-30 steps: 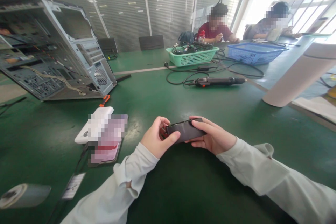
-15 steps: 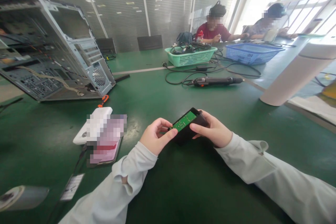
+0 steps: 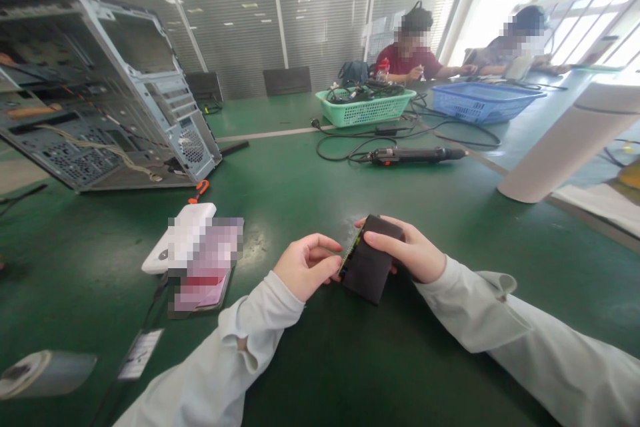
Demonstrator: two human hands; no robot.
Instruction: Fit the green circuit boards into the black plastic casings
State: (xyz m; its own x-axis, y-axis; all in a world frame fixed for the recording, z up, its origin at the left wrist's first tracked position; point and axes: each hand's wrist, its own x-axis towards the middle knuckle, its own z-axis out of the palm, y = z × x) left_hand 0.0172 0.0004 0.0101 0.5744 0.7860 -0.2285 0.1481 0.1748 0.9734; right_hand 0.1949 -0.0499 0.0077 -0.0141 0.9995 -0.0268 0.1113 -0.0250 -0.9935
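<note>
A black plastic case (image 3: 371,272) is held above the green table in my right hand (image 3: 416,250), the thumb pressed on its broad face and the fingers behind it. Along the case's left side the thin edge of a green circuit board (image 3: 354,249) sticks out. My left hand (image 3: 307,268) pinches the lower corner of that board between thumb and fingertips. The board's face is turned away from me, so most of it is hidden.
Left of my hands lie a white power bank (image 3: 180,240) and a pink phone (image 3: 215,273). An open computer case (image 3: 135,93) stands behind them. Farther back are an electric screwdriver (image 3: 420,155), a green basket (image 3: 367,110) with cables and a blue basket (image 3: 485,103). Two people sit beyond.
The black case has been turned in my hands: the board's green face showed before, and now the case's broad black side faces me. My left hand has shifted slightly down and right.
</note>
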